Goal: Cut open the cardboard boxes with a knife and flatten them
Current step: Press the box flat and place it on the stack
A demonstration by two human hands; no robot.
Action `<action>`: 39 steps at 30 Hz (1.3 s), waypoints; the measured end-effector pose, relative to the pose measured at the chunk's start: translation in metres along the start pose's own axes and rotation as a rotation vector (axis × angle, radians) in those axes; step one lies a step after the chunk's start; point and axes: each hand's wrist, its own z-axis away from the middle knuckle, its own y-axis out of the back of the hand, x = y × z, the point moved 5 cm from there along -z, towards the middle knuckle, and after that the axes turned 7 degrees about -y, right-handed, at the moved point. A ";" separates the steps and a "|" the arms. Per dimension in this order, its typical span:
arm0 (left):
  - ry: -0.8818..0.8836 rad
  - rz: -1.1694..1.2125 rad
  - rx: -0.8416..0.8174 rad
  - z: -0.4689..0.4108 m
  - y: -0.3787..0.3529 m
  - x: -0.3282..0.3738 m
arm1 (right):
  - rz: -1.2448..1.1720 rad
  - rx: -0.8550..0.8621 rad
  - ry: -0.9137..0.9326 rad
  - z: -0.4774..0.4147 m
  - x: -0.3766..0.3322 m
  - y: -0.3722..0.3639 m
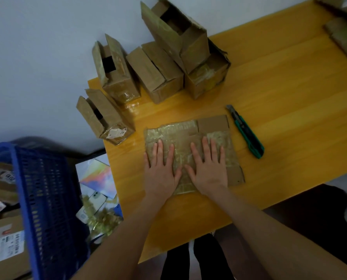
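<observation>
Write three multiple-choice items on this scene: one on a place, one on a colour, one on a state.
1. Where does the knife lie?
A. on the table, right of the flat box
B. on the floor
C. atop a standing box

2. What colour is the basket?
A. red
B. blue
C. white

3. What are the left hand and right hand doing?
A. gripping the knife
B. pressing flat on the flat box
C. hanging off the table

Answers:
1 A: the knife lies on the tabletop beside the flat box's right edge.
2 B: its mesh wall is blue.
3 B: both palms lie on the cardboard with fingers straight.
</observation>
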 end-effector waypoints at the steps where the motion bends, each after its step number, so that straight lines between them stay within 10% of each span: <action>1: 0.000 0.001 -0.005 0.001 0.000 0.000 | 0.002 -0.002 -0.003 0.000 0.000 0.001; 18: -0.045 0.094 -0.024 0.004 0.031 -0.002 | -0.187 -0.008 -0.026 0.008 0.013 0.039; 22: 0.211 0.319 0.080 0.014 0.061 -0.019 | -0.381 0.193 -0.300 0.018 0.058 0.069; 28: 0.517 0.931 0.028 0.019 0.054 -0.028 | -0.640 -0.135 -0.596 0.035 0.076 0.049; 39: 0.678 1.002 0.057 0.003 0.076 -0.007 | -1.083 -0.118 -0.626 0.044 0.104 0.081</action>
